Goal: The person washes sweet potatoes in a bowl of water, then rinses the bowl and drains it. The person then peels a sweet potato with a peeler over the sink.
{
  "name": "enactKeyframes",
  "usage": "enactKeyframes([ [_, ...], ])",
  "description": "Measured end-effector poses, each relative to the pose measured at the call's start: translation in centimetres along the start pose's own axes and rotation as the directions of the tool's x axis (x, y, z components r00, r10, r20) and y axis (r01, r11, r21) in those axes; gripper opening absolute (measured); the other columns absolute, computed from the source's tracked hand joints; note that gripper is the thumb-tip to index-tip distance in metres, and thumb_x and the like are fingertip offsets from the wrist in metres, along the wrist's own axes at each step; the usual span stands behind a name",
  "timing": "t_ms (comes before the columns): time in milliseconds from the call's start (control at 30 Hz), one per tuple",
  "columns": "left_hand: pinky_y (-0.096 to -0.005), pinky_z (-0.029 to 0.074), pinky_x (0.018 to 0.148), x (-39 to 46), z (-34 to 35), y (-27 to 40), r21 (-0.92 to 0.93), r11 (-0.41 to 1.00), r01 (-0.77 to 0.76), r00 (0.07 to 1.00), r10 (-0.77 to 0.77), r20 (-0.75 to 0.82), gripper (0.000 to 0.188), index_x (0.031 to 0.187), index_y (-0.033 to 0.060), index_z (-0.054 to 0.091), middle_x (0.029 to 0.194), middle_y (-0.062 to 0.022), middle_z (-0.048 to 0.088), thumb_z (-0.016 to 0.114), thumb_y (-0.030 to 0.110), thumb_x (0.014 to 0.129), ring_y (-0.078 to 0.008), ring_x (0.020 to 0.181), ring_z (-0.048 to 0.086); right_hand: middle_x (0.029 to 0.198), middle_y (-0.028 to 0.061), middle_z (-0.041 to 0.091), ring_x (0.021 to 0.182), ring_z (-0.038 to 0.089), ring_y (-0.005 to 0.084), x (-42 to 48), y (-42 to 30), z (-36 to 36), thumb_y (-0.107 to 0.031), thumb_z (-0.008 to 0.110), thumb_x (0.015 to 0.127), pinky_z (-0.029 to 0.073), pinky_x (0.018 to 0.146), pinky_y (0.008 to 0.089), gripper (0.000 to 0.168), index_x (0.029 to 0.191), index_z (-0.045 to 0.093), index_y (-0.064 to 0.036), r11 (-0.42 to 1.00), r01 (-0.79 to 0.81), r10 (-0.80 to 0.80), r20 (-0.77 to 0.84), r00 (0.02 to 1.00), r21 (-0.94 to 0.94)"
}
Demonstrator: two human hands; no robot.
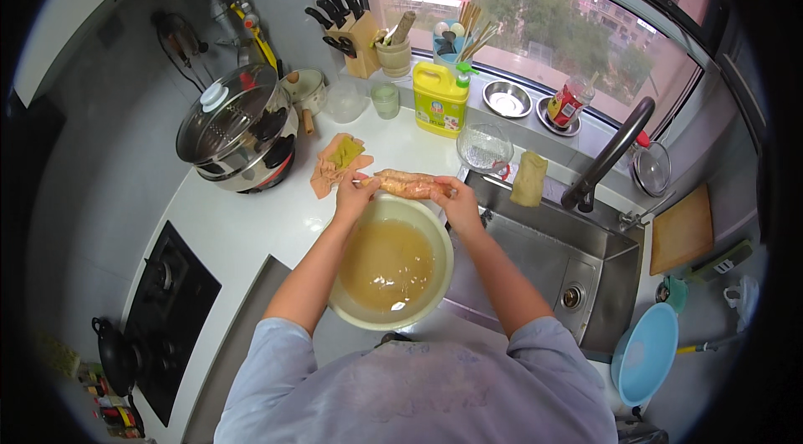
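Above the far rim of a pale plastic basin (444, 268), I hold a long, wet, orange-brown root vegetable (406, 185), perhaps a sweet potato. My left hand (356, 193) pinches its thin left end. The fingers of my right hand (459, 198) close around its thicker right end. A paler strip shows along its far side; whether that is a second piece, I cannot tell. Cloudy yellowish-brown water (388, 262) fills much of the basin. Just beyond my left hand lies a crumpled peach cloth (326, 171) with a smaller yellow-green cloth (346, 152) on it.
Right of the basin is a steel sink (521, 262) with a dark faucet (611, 152). A folded yellowish cloth (529, 178) rests at its far edge, near a clear bowl (484, 148). A yellow detergent jug (440, 102) stands behind. An electric steamer pot (241, 130) occupies the left counter.
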State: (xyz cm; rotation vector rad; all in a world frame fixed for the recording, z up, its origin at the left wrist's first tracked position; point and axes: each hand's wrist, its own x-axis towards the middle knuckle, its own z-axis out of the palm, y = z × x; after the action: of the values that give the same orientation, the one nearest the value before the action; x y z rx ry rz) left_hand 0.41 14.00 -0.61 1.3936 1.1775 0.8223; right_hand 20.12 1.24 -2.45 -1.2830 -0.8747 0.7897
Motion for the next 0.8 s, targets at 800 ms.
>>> enactKeyframes([
  [800, -0.0317, 0.05, 0.07, 16.7, 4.9, -9.2, 0.541, 0.823, -0.173, 0.979, 0.084, 0.184, 0.031, 0.094, 0.0037, 0.065, 0.08, -0.0094, 0.066, 0.07, 0.026, 0.074, -0.021, 0.074, 0.063, 0.102, 0.0231, 0.062, 0.094, 0.06, 0.0368, 10.0, 9.7, -1.1, -0.013, 0.06, 0.08, 0.048, 0.083, 0.0403, 0.026, 0.104, 0.066, -0.002, 0.805, -0.144, 0.069, -0.151, 0.986, -0.575],
])
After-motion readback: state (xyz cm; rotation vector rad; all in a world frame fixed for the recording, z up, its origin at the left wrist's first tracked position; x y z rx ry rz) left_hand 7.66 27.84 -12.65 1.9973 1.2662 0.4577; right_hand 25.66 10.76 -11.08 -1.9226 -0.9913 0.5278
